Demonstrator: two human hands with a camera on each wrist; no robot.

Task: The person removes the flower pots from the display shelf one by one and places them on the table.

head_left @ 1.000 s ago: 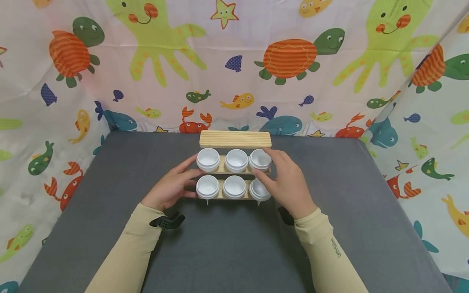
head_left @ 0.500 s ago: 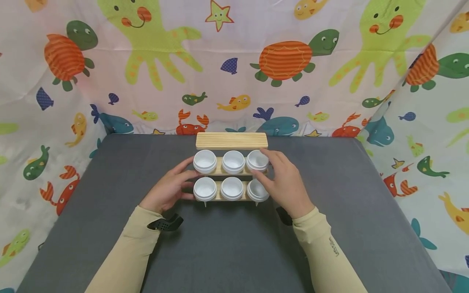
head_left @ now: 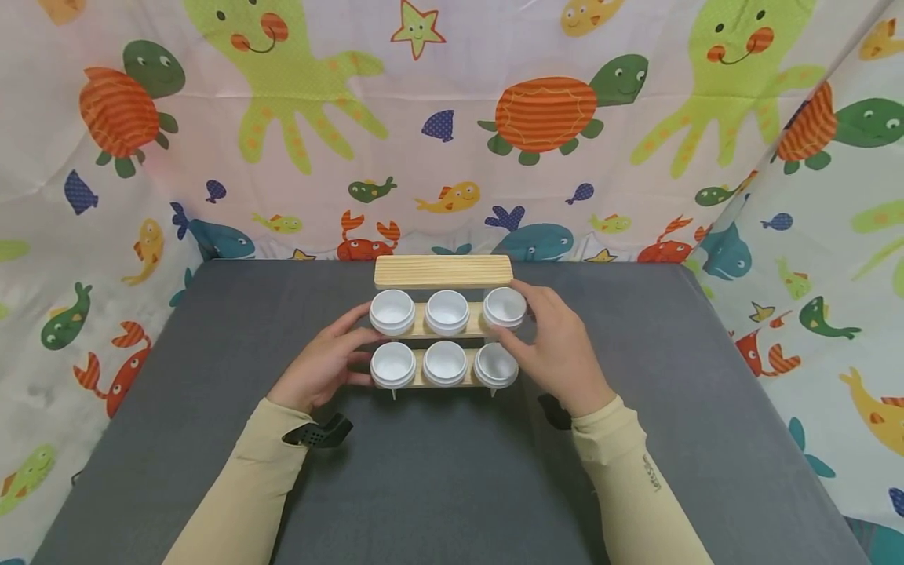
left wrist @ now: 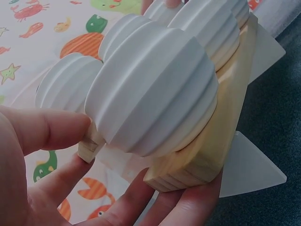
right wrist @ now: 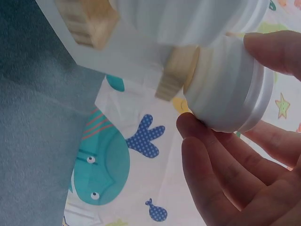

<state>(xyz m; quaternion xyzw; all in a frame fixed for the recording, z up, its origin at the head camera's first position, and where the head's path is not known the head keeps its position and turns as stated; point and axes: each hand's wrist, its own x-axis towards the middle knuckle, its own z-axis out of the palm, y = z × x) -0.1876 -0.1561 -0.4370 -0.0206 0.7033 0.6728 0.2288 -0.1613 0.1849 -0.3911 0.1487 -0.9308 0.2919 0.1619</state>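
A tiered wooden stand (head_left: 443, 271) holds white ribbed pots on its two lower shelves. My left hand (head_left: 318, 369) grips the stand's left end; in the left wrist view the thumb lies at one shelf's end and fingers pass under the wooden shelf (left wrist: 197, 165) beside a large ribbed pot (left wrist: 155, 89). My right hand (head_left: 561, 345) pinches the right-hand pot (head_left: 504, 307) of the middle shelf between thumb and fingers. In the right wrist view this pot (right wrist: 225, 89) has its base right at the wooden shelf end (right wrist: 176, 73).
Translucent side panels (left wrist: 254, 169) support the shelves. A dark grey cloth (head_left: 452, 479) covers the table. Behind and beside it hangs a curtain (head_left: 318, 188) printed with sea animals. Dark bands (head_left: 318, 431) sit at both wrists.
The right hand has shifted slightly right with its pot, widening the gap to the middle pot. The left hand keeps its grip on the stand. The head view has drifted a little.
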